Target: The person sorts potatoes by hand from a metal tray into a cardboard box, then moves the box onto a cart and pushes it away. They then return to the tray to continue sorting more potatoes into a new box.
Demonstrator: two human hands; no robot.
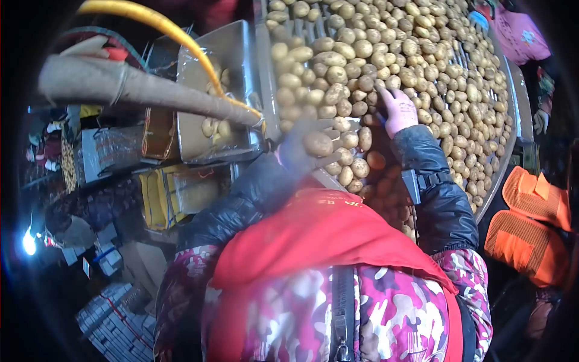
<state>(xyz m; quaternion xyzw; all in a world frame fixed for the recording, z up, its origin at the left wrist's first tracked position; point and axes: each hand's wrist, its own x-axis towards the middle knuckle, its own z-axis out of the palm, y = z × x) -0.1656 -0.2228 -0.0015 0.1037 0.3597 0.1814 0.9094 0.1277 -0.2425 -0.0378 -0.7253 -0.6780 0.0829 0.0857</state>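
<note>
Many potatoes cover a wide sorting table with metal bars showing between them. My left hand, gloved and blurred, is at the table's near left side with its fingers around a potato. My right hand, in a pink glove, reaches over the pile. Its fingers are stretched out and touch potatoes in front of them; nothing shows in its grip. Between my forearms lie more potatoes, and some sit in reddish shade close to my red apron.
A wrapped pipe and a yellow hose cross at left, over a plastic-lined box holding a few potatoes. Orange mesh seats stand at right. Another person's pink sleeve shows at the far right.
</note>
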